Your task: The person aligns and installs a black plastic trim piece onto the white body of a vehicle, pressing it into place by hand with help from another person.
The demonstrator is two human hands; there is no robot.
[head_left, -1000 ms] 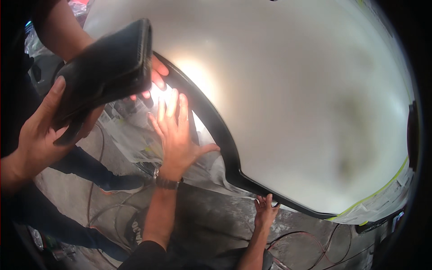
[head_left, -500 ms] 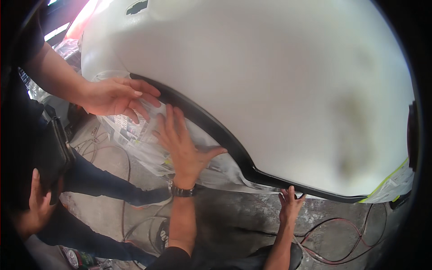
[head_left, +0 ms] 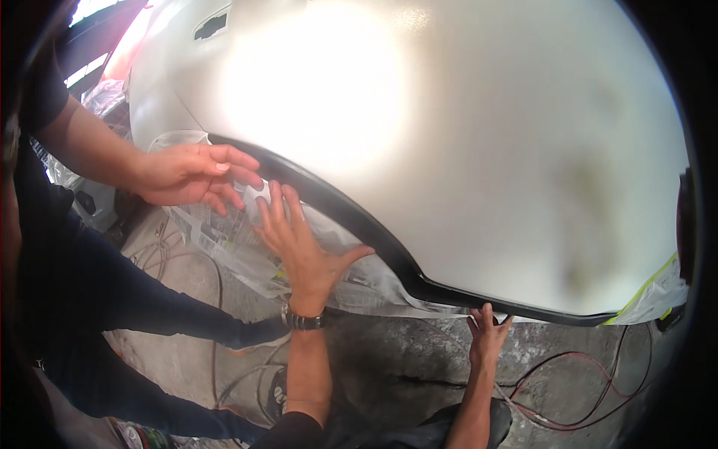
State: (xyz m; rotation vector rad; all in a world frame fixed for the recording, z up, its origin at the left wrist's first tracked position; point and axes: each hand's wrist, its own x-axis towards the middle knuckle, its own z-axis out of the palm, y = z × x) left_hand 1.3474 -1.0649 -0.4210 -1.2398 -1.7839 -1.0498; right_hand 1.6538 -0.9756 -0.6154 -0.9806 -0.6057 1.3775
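Observation:
A smooth white vehicle panel (head_left: pixel 486 187) spreads across most of the view, with a curved black trim strip (head_left: pixel 359 213) along its near edge. My left hand (head_left: pixel 295 239), a watch on its wrist, has its fingers stretched out over masking film (head_left: pixel 224 232) beside the strip, thumb apart and close to the strip's edge. It grips nothing. My right hand (head_left: pixel 488 333) is farther right, its fingers spread against the strip's lower edge, one fingertip upon it. A co-worker's hand (head_left: pixel 202 176) hovers at the strip's left end, fingers loosely apart; contact there I cannot tell.
The co-worker stands at left in dark trousers (head_left: pixel 164 307). Reddish and dark hoses (head_left: pixel 576 426) loop over the concrete floor (head_left: pixel 389 359). Green-edged masking film (head_left: pixel 647 292) hangs at the panel's right corner. A dark cutout (head_left: pixel 211 28) shows at its upper left.
A bright glare has appeared on the panel. The co-worker's other hand, near a dark case, has left view. The hand by the strip has shifted slightly; my hands stay nearly in place.

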